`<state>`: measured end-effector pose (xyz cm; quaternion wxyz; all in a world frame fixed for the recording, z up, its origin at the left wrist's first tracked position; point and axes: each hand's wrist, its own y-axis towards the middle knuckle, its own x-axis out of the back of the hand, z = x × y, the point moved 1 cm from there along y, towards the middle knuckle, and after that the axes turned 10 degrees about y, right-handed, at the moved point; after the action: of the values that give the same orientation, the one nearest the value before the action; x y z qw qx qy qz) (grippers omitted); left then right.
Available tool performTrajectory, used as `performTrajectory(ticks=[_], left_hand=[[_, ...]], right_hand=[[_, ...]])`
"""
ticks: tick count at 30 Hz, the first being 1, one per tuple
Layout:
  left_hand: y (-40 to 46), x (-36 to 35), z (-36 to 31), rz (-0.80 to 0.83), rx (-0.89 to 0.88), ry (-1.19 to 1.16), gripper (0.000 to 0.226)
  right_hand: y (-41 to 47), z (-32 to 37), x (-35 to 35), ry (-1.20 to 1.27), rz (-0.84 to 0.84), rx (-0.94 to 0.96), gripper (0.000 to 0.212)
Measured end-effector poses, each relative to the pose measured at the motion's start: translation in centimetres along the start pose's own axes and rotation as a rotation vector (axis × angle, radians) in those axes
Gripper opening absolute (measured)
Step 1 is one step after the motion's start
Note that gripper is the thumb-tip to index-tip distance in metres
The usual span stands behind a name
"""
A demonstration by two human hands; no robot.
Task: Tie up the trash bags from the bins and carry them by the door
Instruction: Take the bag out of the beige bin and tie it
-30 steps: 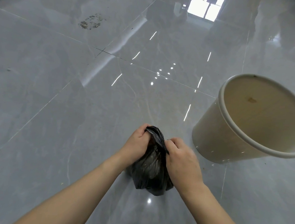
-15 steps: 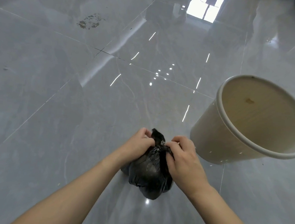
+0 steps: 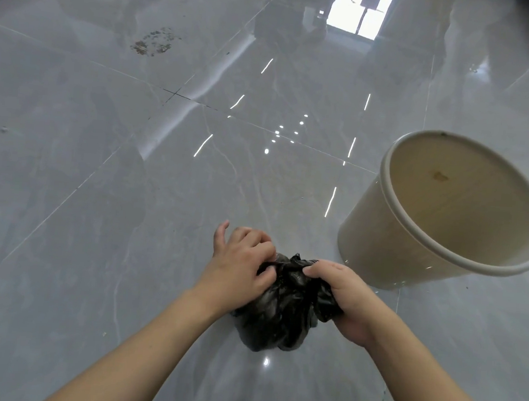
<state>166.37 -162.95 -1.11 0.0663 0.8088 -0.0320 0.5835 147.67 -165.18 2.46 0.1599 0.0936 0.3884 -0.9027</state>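
My left hand [image 3: 240, 267] and right hand [image 3: 344, 295] grip the black trash bag [image 3: 282, 310]; the beige bin [image 3: 390, 243] at two o'clock holds nothing.

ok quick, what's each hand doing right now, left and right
Left hand: fingers curled, pinching the top of the black trash bag.
Right hand: gripping a bunched fold of the same bag on its right side.

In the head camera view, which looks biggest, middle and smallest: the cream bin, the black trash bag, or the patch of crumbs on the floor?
1. cream bin
2. black trash bag
3. patch of crumbs, though it lies farther from the camera.
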Motion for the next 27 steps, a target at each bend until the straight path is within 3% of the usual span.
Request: performTrajectory(ticks=[3, 5, 8, 14, 17, 20, 22, 27], left_hand=[[0.3, 0.2, 0.1, -0.070, -0.014, 0.047, 0.012], [0.4, 0.2, 0.3, -0.076, -0.012, 0.051, 0.010], [0.6, -0.2, 0.5, -0.058, -0.003, 0.036, 0.007], [1.1, -0.5, 0.6, -0.024, 0.022, 0.014, 0.003], [1.1, -0.2, 1.3, 0.085, 0.059, -0.132, 0.010], [0.1, 0.9, 1.9, 0.254, 0.230, -0.526, 0.034], [-1.0, 1.6, 2.1, 0.258, 0.336, -0.721, 0.038], [-3.0, 2.5, 0.6, 0.221, 0.259, -0.655, 0.026]], right_hand=[[0.1, 0.2, 0.2, 0.024, 0.004, -0.053, 0.020], [0.1, 0.6, 0.3, -0.095, 0.007, -0.096, 0.011], [0.2, 1.0, 0.2, -0.181, 0.031, -0.161, 0.015], [0.6, 1.0, 0.5, 0.089, 0.170, -0.243, 0.022], [0.7, 0.8, 0.6, 0.131, 0.217, -0.211, 0.026], [0.9, 0.7, 0.8, 0.102, 0.220, -0.190, 0.035], [0.9, 0.7, 0.8, 0.078, 0.181, -0.206, 0.027], [0.8, 0.7, 0.4, 0.066, 0.055, -0.239, 0.017]])
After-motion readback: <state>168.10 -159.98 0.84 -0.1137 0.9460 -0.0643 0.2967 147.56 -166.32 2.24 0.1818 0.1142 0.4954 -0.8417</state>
